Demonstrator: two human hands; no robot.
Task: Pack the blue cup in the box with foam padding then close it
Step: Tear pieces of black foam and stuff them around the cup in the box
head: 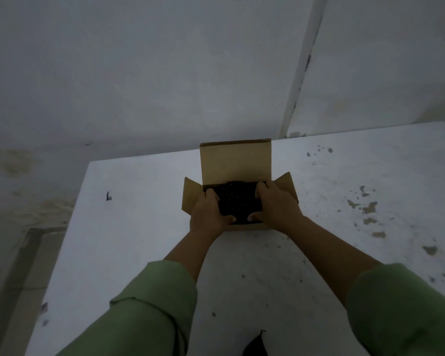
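Box [235, 173] sits open on white surface [139, 227], lid flap upright, side flaps splayed. Left hand [209, 211] and right hand [275, 204] both grasp dark foam padding [235, 204], grip at opposite edges. Press evenly, keep foam level, corners tucked. Blue cup not visible, presumably beneath foam.

I see a plain tan-brown cardboard box [235, 163] holding black foam [238, 201] with a dimpled, dotted pattern. The counter [139, 214] is white, flecked with grey-brown stains. Both sleeves [152, 309] are pale green. The wall [139, 73] is off-white.
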